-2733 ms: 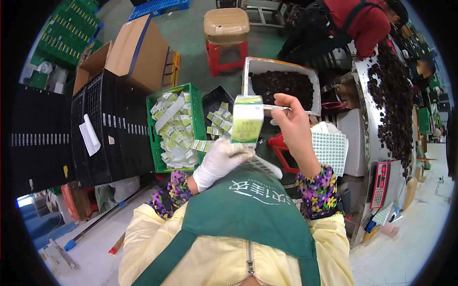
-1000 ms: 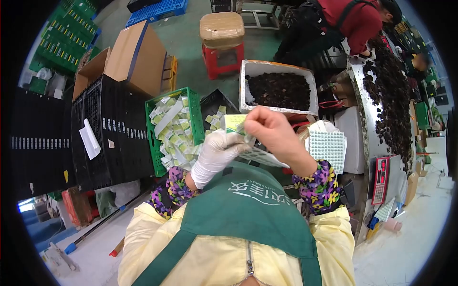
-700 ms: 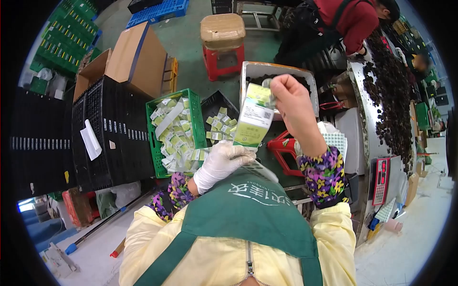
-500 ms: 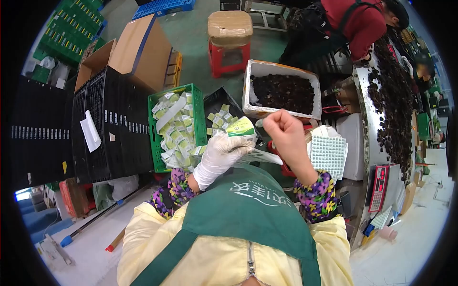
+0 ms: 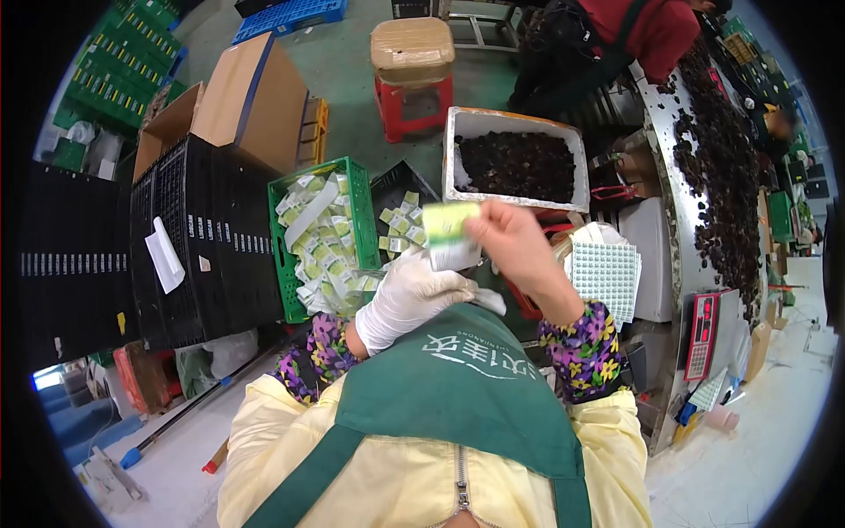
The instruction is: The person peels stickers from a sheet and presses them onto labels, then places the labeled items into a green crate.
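Note:
My left hand (image 5: 412,295), in a white glove, is closed around a white packet or card (image 5: 456,256) in front of the apron. A pale sheet edge (image 5: 489,300) sticks out by its fingertips. My bare right hand (image 5: 519,246) pinches the right edge of a green-and-white label card (image 5: 447,224), blurred by motion, just above the left hand. Whether the two pieces are joined cannot be made out. Left of the hands, a green crate (image 5: 280,255) holds many similar green-and-white cards. More small cards (image 5: 407,220) lie in a black tray (image 5: 400,182).
A white foam box (image 5: 515,126) with dark pieces stands ahead. Sticker sheets (image 5: 604,280) lie to the right. Farther right are a scale (image 5: 701,334) and a table (image 5: 682,202) with dark pieces, where another person (image 5: 638,40) leans. Black crates (image 5: 207,251) stand left, a stool (image 5: 412,53) beyond.
My right hand has moved left and down to the card and now pinches its edge. The green card face has lifted and blurred. The sticker sheet under my left hand shows less.

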A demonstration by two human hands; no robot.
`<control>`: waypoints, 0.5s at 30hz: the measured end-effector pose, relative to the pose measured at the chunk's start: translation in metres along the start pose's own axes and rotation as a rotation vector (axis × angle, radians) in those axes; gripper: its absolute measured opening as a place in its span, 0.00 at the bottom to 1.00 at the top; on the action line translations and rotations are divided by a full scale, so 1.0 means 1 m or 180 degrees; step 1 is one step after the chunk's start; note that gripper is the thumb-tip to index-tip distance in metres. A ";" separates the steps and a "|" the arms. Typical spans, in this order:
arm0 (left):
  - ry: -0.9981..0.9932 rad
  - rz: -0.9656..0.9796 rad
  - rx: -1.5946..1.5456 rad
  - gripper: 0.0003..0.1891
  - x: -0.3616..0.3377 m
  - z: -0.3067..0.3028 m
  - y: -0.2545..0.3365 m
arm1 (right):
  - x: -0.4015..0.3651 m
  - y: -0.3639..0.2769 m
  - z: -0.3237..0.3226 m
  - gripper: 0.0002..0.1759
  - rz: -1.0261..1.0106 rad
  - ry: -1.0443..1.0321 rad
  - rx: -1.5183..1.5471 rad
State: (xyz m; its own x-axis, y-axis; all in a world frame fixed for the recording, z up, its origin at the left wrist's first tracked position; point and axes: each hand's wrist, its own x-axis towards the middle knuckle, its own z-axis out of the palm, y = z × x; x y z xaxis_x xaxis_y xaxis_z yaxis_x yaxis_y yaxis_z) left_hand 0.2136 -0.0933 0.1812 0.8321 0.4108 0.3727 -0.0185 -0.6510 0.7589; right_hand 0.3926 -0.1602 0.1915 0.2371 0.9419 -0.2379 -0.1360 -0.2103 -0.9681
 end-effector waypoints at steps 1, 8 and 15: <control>-0.0299 -0.0153 0.0097 0.07 -0.004 0.002 -0.002 | 0.005 -0.014 -0.004 0.10 0.0038 0.0144 0.0239; -0.0338 -0.1057 -0.0465 0.08 -0.018 0.010 -0.004 | 0.006 -0.008 -0.007 0.10 -0.0450 0.1323 0.0060; 0.0018 -0.0625 0.0071 0.07 -0.004 0.002 -0.004 | -0.022 0.003 0.020 0.10 -0.0820 0.0983 -0.0842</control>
State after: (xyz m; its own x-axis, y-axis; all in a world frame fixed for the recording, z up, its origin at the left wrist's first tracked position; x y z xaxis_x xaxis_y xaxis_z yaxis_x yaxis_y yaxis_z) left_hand 0.2118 -0.0939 0.1761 0.8154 0.5348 0.2216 0.1561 -0.5719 0.8054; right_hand 0.3680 -0.1760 0.1950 0.5109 0.8587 0.0391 0.2048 -0.0774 -0.9757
